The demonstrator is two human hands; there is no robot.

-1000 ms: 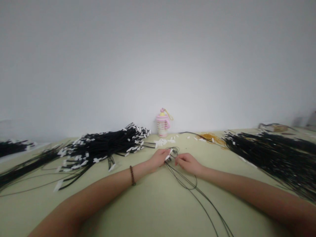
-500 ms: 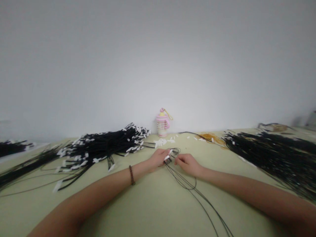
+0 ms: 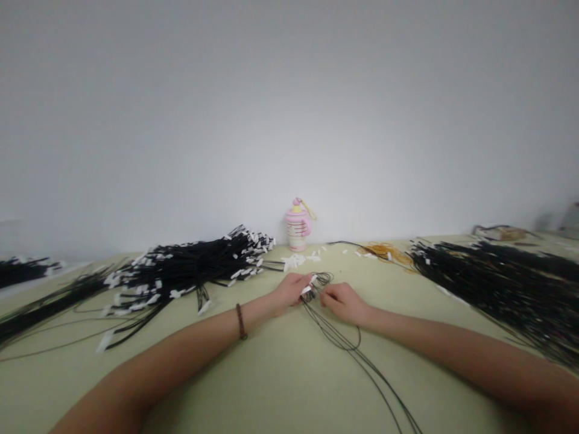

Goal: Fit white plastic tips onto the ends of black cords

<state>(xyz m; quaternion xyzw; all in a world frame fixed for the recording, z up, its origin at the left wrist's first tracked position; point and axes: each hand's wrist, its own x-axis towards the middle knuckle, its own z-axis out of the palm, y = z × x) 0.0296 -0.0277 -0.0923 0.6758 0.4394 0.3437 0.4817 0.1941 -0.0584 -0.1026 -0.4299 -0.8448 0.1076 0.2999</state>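
The left hand (image 3: 289, 291) pinches thin dark cords (image 3: 348, 349) with white tags (image 3: 307, 290); their tails trail near and right across the counter (image 3: 253, 386). The right hand (image 3: 346, 303) curls just beside them; whether it grips a strand, I cannot tell. Beyond lie loose white pieces (image 3: 295, 261), a pink-and-white cup-shaped item (image 3: 297, 230) far, black bundles (image 3: 194, 260) left, black strands (image 3: 493, 286) right.

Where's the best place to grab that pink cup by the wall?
I'd probably take its handle, coming from the right. The cup stands upright and the handle sticks out on that side, the side the right hand is on. The wall is behind, and small white pieces lie in front.
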